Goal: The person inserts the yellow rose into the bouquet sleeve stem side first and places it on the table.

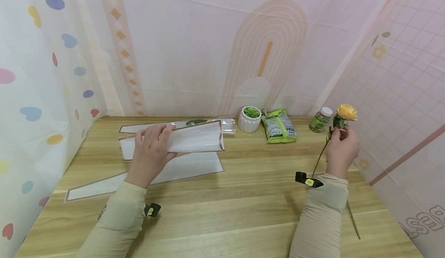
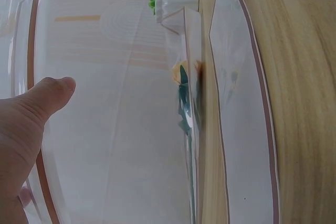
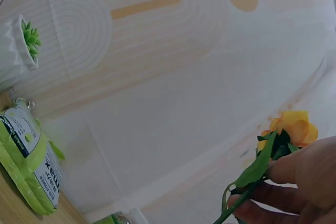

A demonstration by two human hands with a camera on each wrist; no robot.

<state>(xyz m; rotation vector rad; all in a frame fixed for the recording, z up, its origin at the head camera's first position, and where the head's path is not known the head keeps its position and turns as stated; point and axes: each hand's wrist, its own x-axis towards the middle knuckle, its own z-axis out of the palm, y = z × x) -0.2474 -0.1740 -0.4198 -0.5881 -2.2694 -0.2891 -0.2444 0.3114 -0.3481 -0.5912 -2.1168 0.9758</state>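
wood-grain tabletop (image 1: 222, 219) fills the lower middle of the frame, two beige sleeves (image 1: 318, 227) reaching over it from the bottom edge. at lower right a thin green stem (image 1: 354, 221) slants beside one sleeve; whether it joins the rose is hidden. left of centre, a brown-edged flat sheet (image 1: 194, 167) lies on the wood, and above it the left hand (image 1: 150, 151) grips a curved, glossy pale wrapper (image 1: 196, 137), thumb on the near side and fingers over the top. at right, the right hand (image 1: 342, 148) pinches a yellow rose (image 1: 346, 112) just below its bloom, leaves beside the fingertips. behind the wrapper lies a clear sleeve (image 1: 227, 126) with a flower inside; to its right stand a white potted succulent (image 1: 249, 119), a green packet (image 1: 279, 127) and a white-capped jar (image 1: 320, 119). farthest back hangs a patterned pale cloth (image 1: 187, 49).
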